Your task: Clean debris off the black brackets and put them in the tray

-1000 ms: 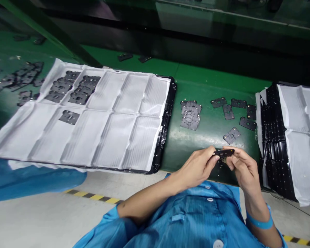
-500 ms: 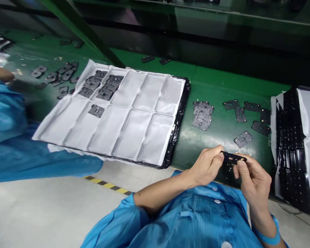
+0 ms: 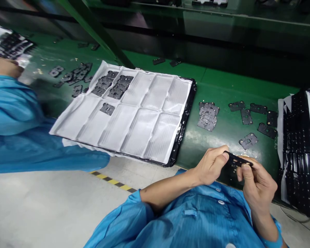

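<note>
Between my two hands, near the bench's front edge, is a thin black plastic plate point(image 3: 238, 159) with cut-outs, turned partly edge-on. My left hand point(image 3: 212, 164) pinches its left end between thumb and fingers. At the other end, my right hand point(image 3: 259, 179) grips it with the thumb on the near side. Beyond my hands lies a single dark plate point(image 3: 248, 141). Further left is an overlapping stack of similar plates point(image 3: 208, 116). Several loose plates point(image 3: 246, 116) are scattered to the right of that stack.
A white-lined compartment tray point(image 3: 134, 127) with several dark plates in it overhangs the green bench point(image 3: 222, 89). Black trays point(image 3: 299, 148) with white liners stand at the right. At the left are a co-worker's sleeve point(image 3: 12, 103) and hand, near piled plates point(image 3: 79, 73). A green post point(image 3: 98, 32) slants behind the tray.
The whole view has shifted, so things sit further right. Both my hands keep hold of the black plate, which is tilted slightly more. More of the co-worker's hand shows at the left.
</note>
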`<state>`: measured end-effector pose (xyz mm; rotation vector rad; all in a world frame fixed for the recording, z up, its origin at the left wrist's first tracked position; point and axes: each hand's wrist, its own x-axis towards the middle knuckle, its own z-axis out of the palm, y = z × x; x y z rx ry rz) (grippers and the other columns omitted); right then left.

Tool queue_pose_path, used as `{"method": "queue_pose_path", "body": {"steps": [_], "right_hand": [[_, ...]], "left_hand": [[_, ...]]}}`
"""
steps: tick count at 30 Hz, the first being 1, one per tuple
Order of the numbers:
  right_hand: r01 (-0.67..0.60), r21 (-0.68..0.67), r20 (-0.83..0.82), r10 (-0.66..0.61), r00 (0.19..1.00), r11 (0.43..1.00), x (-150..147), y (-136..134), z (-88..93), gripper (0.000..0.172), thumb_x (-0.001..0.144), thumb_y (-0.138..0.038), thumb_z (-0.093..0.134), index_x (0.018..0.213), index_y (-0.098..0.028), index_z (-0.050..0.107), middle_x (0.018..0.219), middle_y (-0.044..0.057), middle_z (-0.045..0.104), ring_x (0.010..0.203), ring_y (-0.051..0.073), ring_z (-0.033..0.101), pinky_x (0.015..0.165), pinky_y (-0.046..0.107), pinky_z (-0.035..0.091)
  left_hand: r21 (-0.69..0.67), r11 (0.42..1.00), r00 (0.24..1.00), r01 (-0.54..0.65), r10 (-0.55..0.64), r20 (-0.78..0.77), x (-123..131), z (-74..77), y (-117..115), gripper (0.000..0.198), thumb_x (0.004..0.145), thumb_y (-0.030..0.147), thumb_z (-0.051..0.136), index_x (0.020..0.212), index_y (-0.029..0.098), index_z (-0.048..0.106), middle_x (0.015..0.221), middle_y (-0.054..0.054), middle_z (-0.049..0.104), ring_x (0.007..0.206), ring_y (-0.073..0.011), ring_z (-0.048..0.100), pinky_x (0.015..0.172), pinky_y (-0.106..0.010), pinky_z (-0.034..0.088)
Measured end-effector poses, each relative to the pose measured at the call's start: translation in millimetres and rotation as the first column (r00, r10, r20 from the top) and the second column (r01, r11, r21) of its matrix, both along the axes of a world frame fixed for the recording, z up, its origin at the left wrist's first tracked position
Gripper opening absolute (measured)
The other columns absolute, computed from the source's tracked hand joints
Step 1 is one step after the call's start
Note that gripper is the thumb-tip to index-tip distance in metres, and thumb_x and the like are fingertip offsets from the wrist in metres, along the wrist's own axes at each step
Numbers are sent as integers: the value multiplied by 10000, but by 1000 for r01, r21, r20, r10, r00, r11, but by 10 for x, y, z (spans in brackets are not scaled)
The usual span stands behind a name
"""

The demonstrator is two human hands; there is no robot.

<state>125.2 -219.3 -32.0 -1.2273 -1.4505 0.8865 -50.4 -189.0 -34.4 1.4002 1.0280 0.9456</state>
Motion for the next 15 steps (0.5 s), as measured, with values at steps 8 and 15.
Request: {"method": "queue_pose_path", "body": {"steps": [8, 15], "right_hand": [[50, -64, -37, -53, 998, 997, -60, -14, 26, 158, 1075, -273, 650, 1067, -197, 788, 644, -40, 602, 507, 104, 536, 536, 258, 458], [63, -91, -39, -67, 997, 994, -65, -31, 4, 171, 1073, -302, 665, 1070, -195, 798, 652, -35, 618, 507, 103, 541, 539, 251, 472]], "left_hand": [[31, 999, 999, -24, 25, -25, 19, 7, -32, 408, 1106, 491, 301, 784, 244, 347, 695, 36, 377, 635, -142, 389, 640, -314, 334], [33, 999, 997, -11, 13, -73, -7, 40, -54, 356, 1097, 443, 305, 805, 244, 350, 699, 40, 381, 636, -140, 395, 642, -306, 343]]}}
